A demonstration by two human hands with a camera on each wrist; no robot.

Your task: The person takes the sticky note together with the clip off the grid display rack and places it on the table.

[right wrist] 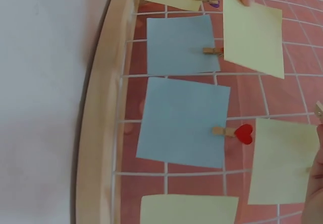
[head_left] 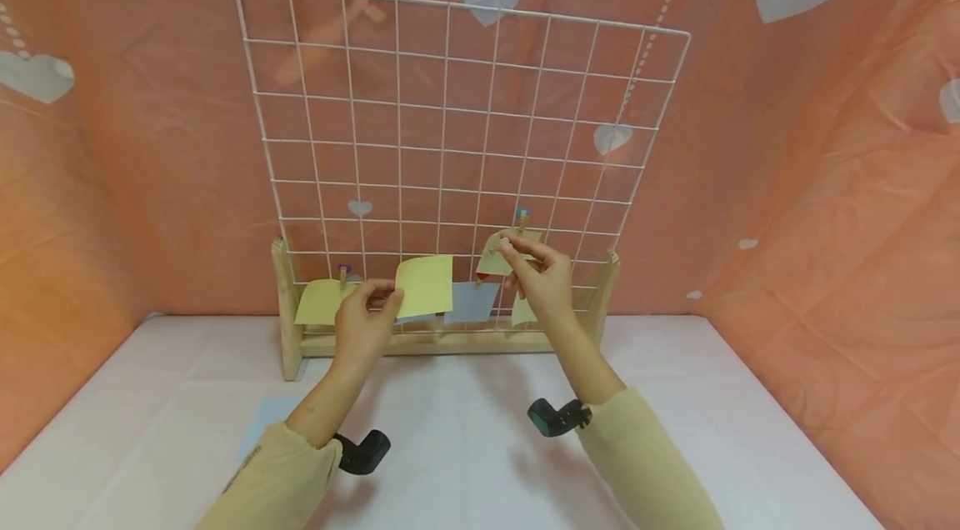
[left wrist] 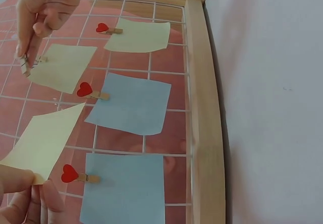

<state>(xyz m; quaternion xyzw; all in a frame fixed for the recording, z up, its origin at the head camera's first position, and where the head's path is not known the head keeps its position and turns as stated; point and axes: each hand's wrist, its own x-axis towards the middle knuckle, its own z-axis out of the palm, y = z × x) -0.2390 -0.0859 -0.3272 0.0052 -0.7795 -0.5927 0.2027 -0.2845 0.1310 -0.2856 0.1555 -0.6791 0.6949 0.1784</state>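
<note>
My left hand [head_left: 363, 320] pinches a yellow paper note [head_left: 426, 287] by its edge, in front of the white wire grid [head_left: 448, 5]. Farther right, my right hand [head_left: 546, 282] holds a small wooden clothespin [left wrist: 24, 66] between thumb and fingertips. It is beside another pale yellow note [left wrist: 64, 68], which a clip fastens to the grid. Below hang two blue notes [right wrist: 184, 122], held by clothespins with red hearts [left wrist: 85, 89]. A yellow note [head_left: 321, 305] hangs at the grid's left, and one more pale note [left wrist: 139, 36] at its lower right.
A wooden stand [head_left: 450, 343] carries the grid on a white-covered table [head_left: 450, 447]. Light blue paper [head_left: 264, 417] lies on the table near my left forearm. Behind the grid hangs an orange curtain [head_left: 165, 180] with white hearts.
</note>
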